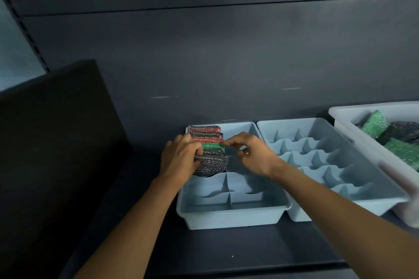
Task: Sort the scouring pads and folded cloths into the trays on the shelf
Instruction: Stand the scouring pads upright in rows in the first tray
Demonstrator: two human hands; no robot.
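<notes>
- Both hands are at the far-left slot of the left tray (226, 219). The left hand (181, 157) grips the standing row of scouring pads (207, 135), likely steadying it.
- Right hand (255, 157) pinches the green pad (213, 146) by its end, seemingly squaring it in.
- White bin (340, 112), right, holds loose pads (371, 123) awaiting sorting.

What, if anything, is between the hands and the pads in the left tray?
Nothing visible. The left hand holds the row of pads, and the right hand pinches the green pad.
</notes>
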